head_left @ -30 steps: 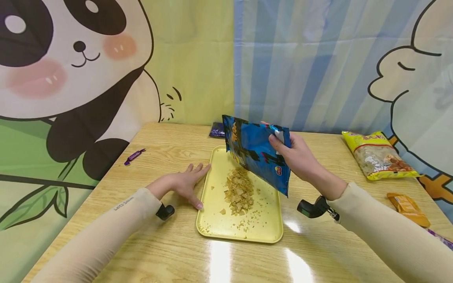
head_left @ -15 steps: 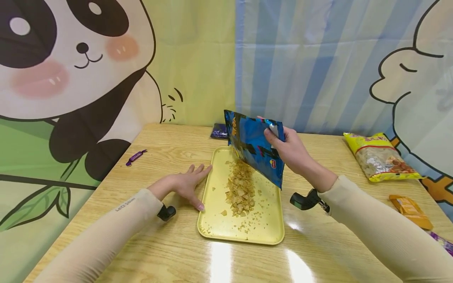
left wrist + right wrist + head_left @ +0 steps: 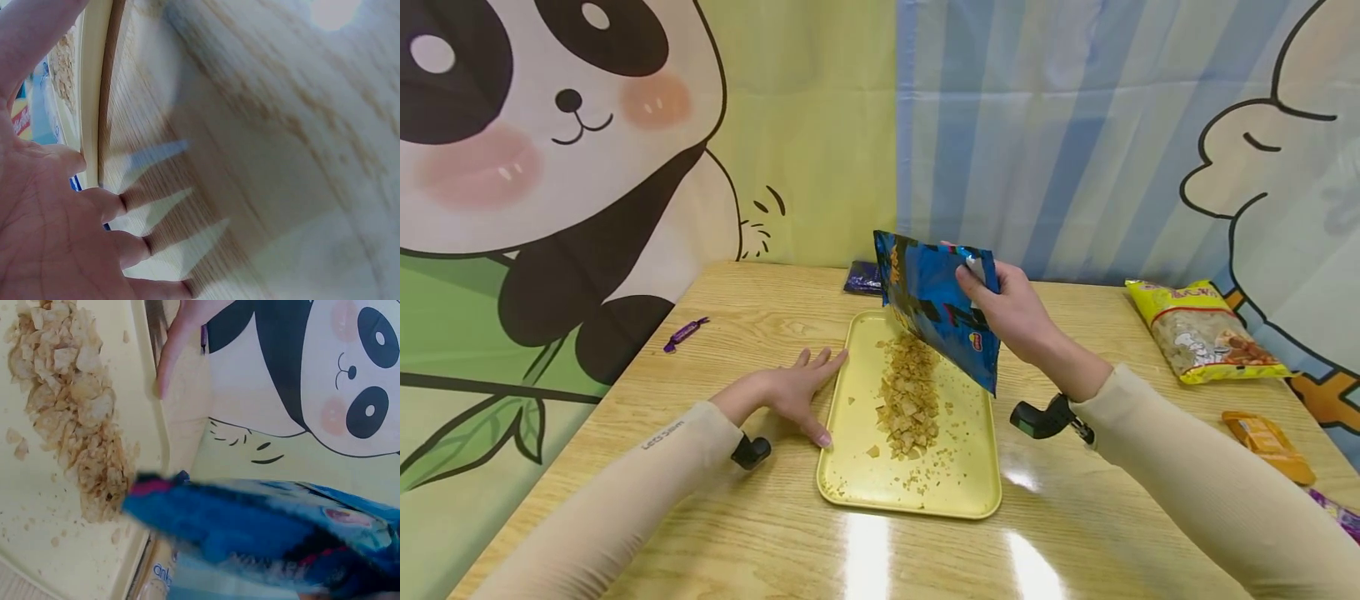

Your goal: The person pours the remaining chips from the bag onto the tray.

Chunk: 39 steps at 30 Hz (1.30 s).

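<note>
Bag: one glossy crinkled blue bag (image 3: 942,310), tilted, is gripped by the right hand (image 3: 1011,313).
Tray: one smooth rectangular yellow tray (image 3: 973,475) is heaped with broken crisps (image 3: 910,398).
Left hand (image 3: 793,390): laid flat, fingers spread, on the grained wooden counter (image 3: 737,533) against the tray's edge.

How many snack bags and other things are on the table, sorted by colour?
Blue: 1, the blue chip bag held by the right hand
Yellow: 2, the yellow tray and the yellow snack bag
Orange: 1, the orange packet
Purple: 3, the purple candy, the dark purple packet and the purple wrapper at the right edge
Total: 7
</note>
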### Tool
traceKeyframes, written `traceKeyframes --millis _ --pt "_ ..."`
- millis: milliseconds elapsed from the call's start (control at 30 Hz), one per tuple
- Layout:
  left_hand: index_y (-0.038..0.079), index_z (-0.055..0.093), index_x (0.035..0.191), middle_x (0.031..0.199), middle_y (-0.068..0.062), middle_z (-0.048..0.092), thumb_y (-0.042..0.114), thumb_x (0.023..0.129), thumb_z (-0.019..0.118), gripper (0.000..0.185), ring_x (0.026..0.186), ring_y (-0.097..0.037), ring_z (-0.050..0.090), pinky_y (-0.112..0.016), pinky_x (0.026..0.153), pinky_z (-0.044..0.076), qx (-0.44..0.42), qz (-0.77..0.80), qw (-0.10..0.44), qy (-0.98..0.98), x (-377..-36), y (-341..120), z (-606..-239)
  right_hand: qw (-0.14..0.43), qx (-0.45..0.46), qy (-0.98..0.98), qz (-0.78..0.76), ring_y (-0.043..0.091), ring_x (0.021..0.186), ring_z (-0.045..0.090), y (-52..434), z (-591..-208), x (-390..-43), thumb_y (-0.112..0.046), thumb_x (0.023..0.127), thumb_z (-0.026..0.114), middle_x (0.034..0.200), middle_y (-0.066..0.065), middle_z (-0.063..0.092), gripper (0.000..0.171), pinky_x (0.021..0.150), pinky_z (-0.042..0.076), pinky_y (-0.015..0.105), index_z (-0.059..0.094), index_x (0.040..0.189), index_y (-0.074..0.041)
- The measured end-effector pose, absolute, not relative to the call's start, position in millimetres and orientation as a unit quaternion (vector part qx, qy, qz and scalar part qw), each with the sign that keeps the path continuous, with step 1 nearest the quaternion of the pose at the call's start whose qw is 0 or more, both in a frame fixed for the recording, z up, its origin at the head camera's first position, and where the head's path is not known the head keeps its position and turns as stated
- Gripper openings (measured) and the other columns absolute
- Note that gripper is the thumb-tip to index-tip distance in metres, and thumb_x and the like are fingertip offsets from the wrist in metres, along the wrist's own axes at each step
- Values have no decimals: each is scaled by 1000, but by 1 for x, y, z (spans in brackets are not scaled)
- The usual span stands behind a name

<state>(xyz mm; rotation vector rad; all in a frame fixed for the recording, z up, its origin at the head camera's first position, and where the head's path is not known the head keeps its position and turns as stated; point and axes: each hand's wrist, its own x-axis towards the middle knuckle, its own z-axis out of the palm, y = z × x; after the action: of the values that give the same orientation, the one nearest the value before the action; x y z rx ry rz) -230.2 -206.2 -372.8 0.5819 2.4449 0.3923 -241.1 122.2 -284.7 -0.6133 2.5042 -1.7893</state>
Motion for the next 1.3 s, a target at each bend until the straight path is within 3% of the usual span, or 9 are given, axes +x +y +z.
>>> traceKeyframes --millis 33,67,133,267,300,567,700,933,1300 --pt "15 -8 165 170 -26 -11 49 75 89 137 153 -55 -15 -82 113 10 218 148 296 918 -230 -206 -373 2 -190 800 -569 21 85 45 123 -284 -240 -28 109 49 89 9 50 41 79 31 38 46 76 -6" --pt "15 -8 165 170 -25 -12 49 75 89 137 153 -55 -15 -82 113 10 217 149 297 918 -230 -206 -373 1 -186 802 -567 19 86 46 123 -284 -239 -28 109 49 87 7 50 36 79 30 38 55 82 -6" --pt "15 -8 165 169 -25 -12 49 75 89 137 153 -54 -16 -82 113 9 217 149 300 917 -230 -206 -373 1 -177 804 -567 23 71 28 124 -284 -236 -29 110 48 77 5 26 39 72 28 38 45 80 -4" --pt "16 -9 165 170 -25 -13 50 75 89 137 153 -54 -17 -81 114 9 217 146 304 916 -231 -206 -374 12 -168 810 -562 21 71 29 125 -282 -229 -31 110 47 76 4 26 41 73 28 38 44 78 -5" --pt "15 -9 165 170 -25 -13 50 75 89 137 153 -54 -17 -81 114 9 217 147 304 916 -231 -206 -374 15 -162 813 -559 21 71 28 125 -281 -227 -31 110 47 76 4 24 44 71 27 39 35 76 -6" --pt "13 -7 165 169 -27 -11 48 75 90 137 152 -56 -15 -81 114 8 221 149 299 916 -231 -206 -374 15 -174 808 -563 21 63 25 128 -282 -205 -30 110 47 68 0 23 48 66 27 37 32 71 -7" --pt "13 -8 165 169 -27 -11 48 74 90 138 152 -56 -15 -82 113 7 220 149 299 917 -231 -206 -374 21 -179 806 -564 20 65 30 128 -279 -194 -31 110 47 68 -2 23 47 67 29 37 34 71 -8" --pt "13 -8 165 169 -26 -12 48 74 90 138 152 -56 -16 -82 113 8 220 149 300 916 -232 -207 -373 47 -203 815 -540 18 57 21 126 -274 -173 -30 110 46 64 -4 20 50 57 22 33 33 67 -9" --pt "16 -9 165 170 -25 -13 48 74 90 138 152 -55 -17 -82 114 7 215 148 304 916 -233 -207 -373 73 -232 792 -561 22 53 22 128 -270 -148 -30 110 47 61 -6 23 54 54 23 35 34 66 -2"
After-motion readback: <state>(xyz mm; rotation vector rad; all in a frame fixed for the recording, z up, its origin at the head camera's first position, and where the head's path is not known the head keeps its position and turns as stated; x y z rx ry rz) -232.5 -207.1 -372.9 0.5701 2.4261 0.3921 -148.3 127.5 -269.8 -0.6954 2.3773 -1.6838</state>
